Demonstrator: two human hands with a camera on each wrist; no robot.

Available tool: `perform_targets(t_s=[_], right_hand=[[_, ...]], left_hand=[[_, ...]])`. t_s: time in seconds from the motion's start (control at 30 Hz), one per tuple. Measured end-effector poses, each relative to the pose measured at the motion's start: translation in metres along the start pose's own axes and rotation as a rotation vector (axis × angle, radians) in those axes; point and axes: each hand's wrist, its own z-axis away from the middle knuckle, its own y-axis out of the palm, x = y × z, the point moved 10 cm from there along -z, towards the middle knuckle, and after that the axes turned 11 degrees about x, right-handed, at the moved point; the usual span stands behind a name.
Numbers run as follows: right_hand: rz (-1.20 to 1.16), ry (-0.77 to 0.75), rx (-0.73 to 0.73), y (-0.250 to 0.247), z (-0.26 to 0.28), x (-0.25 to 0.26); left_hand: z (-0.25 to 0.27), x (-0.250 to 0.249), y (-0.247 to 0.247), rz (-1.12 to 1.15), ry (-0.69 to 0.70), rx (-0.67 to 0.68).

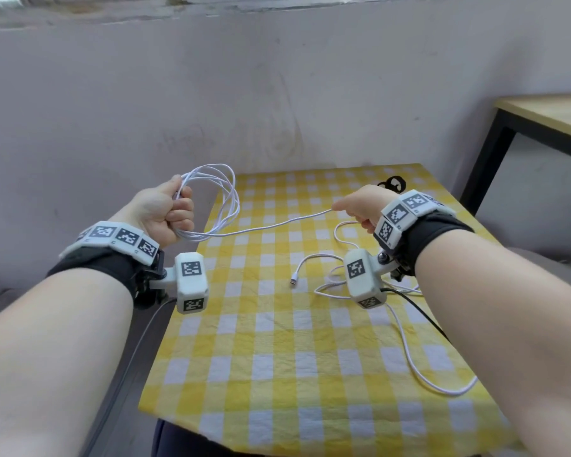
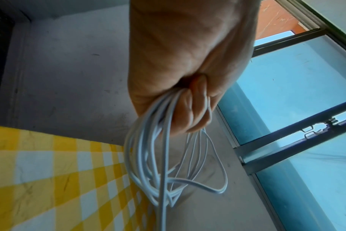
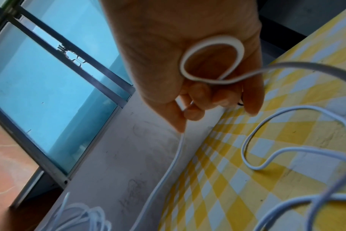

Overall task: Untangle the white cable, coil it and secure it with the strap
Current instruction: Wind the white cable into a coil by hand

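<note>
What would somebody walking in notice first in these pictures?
Probably the left hand, raised off the table's left edge and gripping a bundle of white cable loops. One strand runs from it across to the right hand, which pinches it above the yellow checked tablecloth. The rest of the cable lies loose on the cloth, its plug near the middle, and a black strap sits at the far edge behind the right hand.
</note>
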Motion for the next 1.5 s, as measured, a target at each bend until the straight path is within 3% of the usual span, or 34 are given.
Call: perform_targets(t_s=[0.1, 0.37, 0.57, 0.77, 0.97, 1.17, 1.5], right_hand=[[-0.062, -0.004, -0.032, 0.001, -0.003, 0.006], [-0.567, -0.170, 0.018, 0.020, 0.012, 0.043], [-0.816, -0.316, 0.095, 0.030, 0.023, 0.073], [-0.620, -0.519, 0.281, 0.057, 0.035, 0.102], [-0.612, -0.648, 0.229, 0.048, 0.045, 0.109], [-0.618, -0.642, 0.326, 0.052, 0.043, 0.105], [-0.396, -0.580, 0.163, 0.039, 0.028, 0.083]], left_hand=[[0.000, 0.001, 0.022, -0.020, 0.003, 0.065], [0.006, 0.015, 0.084, -0.122, -0.071, 0.262], [0.009, 0.028, 0.101, -0.160, -0.124, 0.297], [0.007, 0.031, 0.112, -0.200, -0.101, 0.333], [0.002, 0.030, 0.111, -0.229, -0.024, 0.245], [-0.007, 0.024, 0.097, -0.104, 0.059, 0.144], [-0.014, 0.015, 0.064, 0.103, 0.139, 0.011]])
